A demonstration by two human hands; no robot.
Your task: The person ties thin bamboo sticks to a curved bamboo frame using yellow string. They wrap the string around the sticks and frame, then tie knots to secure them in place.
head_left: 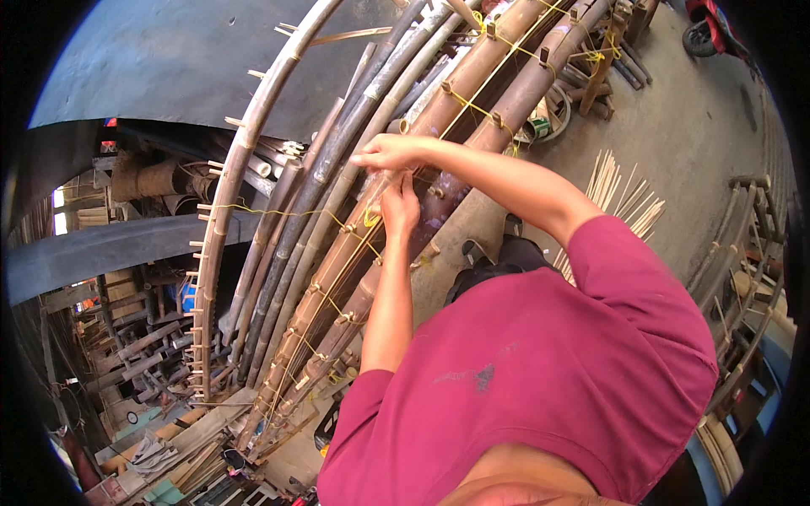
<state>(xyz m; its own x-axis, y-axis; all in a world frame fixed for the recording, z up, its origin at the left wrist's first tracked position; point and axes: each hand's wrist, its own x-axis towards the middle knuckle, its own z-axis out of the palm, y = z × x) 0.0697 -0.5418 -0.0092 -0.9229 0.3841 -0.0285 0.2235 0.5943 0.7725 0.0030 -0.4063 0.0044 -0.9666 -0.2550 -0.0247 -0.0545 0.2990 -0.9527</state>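
Bamboo pole [335,253] beneath both hands [399,204] — yellow cord [371,221] beside left

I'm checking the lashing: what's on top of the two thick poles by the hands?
Short pegs and yellow cord show along the thick poles. The right hand and left hand cover part of one pole, hiding whatever lies beneath.

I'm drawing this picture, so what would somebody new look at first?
Probably the magenta shirt, filling the lower middle. Higher up, the left hand and right hand are close together over long brown poles tied with yellow cord. Then the curved pole at left, with little pegs sticking out like teeth, and pale thin sticks right of centre.
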